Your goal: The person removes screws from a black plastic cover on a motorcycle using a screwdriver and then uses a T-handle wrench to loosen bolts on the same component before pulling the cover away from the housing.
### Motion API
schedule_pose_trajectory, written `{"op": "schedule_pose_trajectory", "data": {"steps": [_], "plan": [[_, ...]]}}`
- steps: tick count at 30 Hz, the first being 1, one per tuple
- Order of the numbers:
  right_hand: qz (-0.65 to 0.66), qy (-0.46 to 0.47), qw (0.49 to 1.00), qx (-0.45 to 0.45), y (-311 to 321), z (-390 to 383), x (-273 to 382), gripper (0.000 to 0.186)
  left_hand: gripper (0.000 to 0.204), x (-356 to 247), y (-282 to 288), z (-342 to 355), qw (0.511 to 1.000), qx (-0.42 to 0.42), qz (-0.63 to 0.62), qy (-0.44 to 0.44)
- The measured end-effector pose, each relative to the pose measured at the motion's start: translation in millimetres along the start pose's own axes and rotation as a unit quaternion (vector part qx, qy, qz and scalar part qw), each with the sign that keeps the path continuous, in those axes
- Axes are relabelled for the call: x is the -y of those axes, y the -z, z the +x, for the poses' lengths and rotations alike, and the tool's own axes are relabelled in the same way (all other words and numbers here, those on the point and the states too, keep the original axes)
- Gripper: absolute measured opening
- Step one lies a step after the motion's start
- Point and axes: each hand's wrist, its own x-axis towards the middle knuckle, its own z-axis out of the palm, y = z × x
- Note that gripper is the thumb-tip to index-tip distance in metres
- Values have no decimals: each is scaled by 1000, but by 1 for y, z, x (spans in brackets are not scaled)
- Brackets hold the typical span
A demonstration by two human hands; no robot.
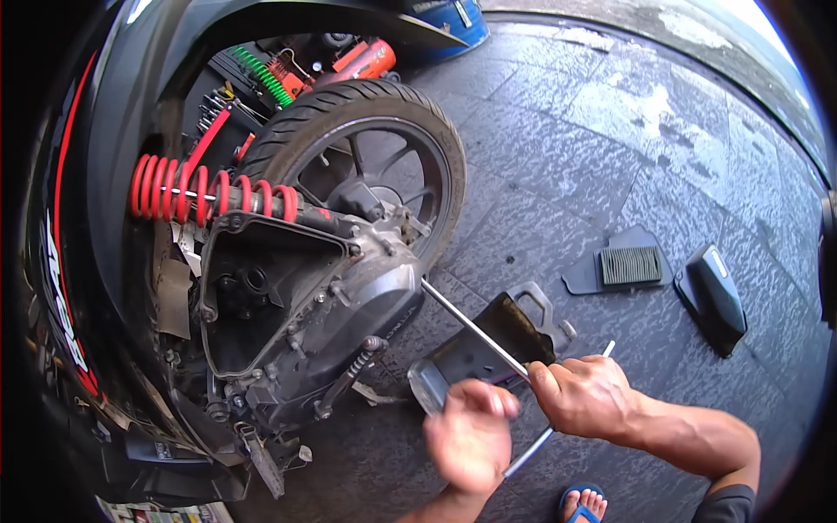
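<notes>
My right hand [582, 397] is closed around a T-handle wrench [475, 329] where its shaft meets the crossbar. The crossbar sticks out above and below my fist. The shaft's far end reaches the rear edge of the scooter's engine side cover [375, 292], below the rear wheel [449, 148]; the fastener there is hidden. Just left of the crossbar's lower end, my left hand [471, 436] is raised with the palm showing and fingers partly curled, somewhat smeared by motion. Nothing shows in it.
Above the engine are an uncovered air box [253, 301] and a red-spring shock absorber [209, 193]. A metal-and-black cover [453, 362] lies behind my hands. Farther right are an air filter [630, 265] and a dark plastic cover [711, 292]. A blue drum [458, 26] stands at the back.
</notes>
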Motion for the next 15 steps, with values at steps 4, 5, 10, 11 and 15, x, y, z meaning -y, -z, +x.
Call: {"op": "schedule_pose_trajectory", "data": {"steps": [4,5,10,11,15], "plan": [[15,-40,995,-90,-2,-12,2,15,43,37,6,28,962,-11,159,220],[-10,-51,990,-133,-2,-15,7,23,39,41,11,36,955,56,160,243],[189,-88,976,-61,-3,-66,40,40,35,23,18,37,929,41,150,336],[256,-148,955,18,-8,-72,33,39,34,20,20,35,927,51,129,347],[403,-298,861,-92,-14,-62,44,36,31,23,17,37,940,13,148,306]]}}
